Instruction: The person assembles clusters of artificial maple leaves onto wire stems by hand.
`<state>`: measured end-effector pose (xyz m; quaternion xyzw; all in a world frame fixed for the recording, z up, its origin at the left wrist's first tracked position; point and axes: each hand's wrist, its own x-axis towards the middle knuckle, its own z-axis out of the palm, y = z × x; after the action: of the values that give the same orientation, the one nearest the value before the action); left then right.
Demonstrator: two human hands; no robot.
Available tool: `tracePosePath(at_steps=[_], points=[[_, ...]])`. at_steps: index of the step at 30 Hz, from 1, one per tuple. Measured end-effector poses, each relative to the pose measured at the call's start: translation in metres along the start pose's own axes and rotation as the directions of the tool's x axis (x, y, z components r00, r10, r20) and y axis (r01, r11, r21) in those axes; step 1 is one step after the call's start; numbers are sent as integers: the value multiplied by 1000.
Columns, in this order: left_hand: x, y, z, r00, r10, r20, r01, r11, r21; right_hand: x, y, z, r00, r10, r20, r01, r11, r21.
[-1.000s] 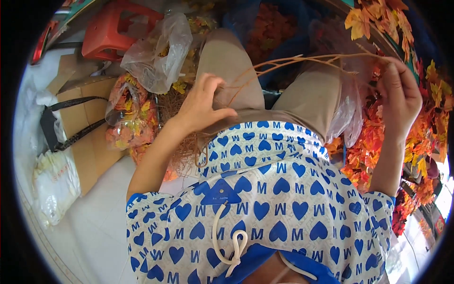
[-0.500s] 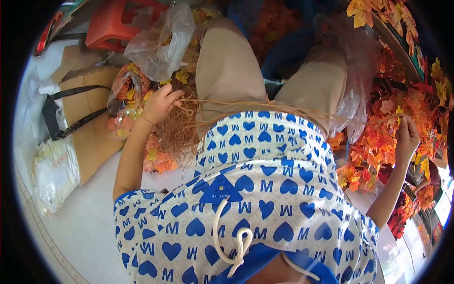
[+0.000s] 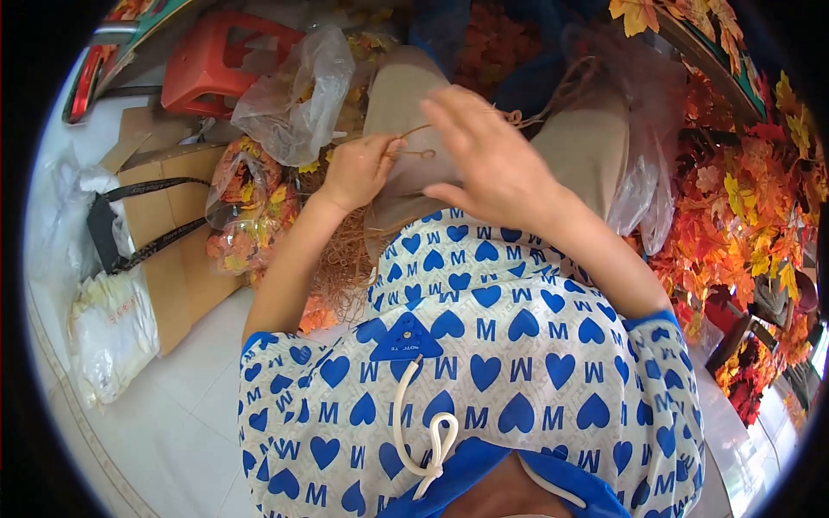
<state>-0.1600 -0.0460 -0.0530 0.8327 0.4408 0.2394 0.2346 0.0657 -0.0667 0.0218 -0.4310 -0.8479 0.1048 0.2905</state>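
Observation:
Over my lap, my left hand (image 3: 361,171) is closed on a thin brown strand like an artificial vine stem. A short end with a small loop (image 3: 427,154) sticks out from its fingers. My right hand (image 3: 488,164) is held just right of it, fingers stretched and thumb apart, slightly blurred. It passes in front of the strand, hiding part of it. Beyond that hand, the brown strand (image 3: 566,91) goes on in loose loops above my right knee. A tangle of similar brown strands (image 3: 341,268) hangs beside my left thigh, below my left forearm.
Orange, red and yellow artificial maple leaves (image 3: 717,233) are heaped at the right. On the left are a red plastic stool (image 3: 186,73), a clear plastic bag (image 3: 294,108), bagged leaves (image 3: 246,233), a cardboard box (image 3: 186,285) with a black strap, and a white bag (image 3: 112,337).
My right hand has come from the far right to the middle, and its fingers have opened. My left hand has moved inward with the strand. The stretched strand now hangs in loops.

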Motion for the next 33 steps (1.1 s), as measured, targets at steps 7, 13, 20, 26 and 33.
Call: tracePosePath(at_steps=[7,13,20,26,33], points=[[-16,3,-26,979,-86,-183,113,983,143,1,58,22,963,94,251,-134,980,146],[-86,-65,8,936,-208,284,266,946,-184,-2,50,-6,973,75,218,-101,989,111],[-163,-99,67,912,-220,347,232,973,9,-35,52,-82,943,51,330,-54,999,0],[-139,-72,47,861,-319,396,281,948,151,-52,37,-178,866,288,409,-208,951,-229],[-60,-16,-38,922,341,183,-361,929,85,-112,71,-181,738,567,366,-438,815,-379]])
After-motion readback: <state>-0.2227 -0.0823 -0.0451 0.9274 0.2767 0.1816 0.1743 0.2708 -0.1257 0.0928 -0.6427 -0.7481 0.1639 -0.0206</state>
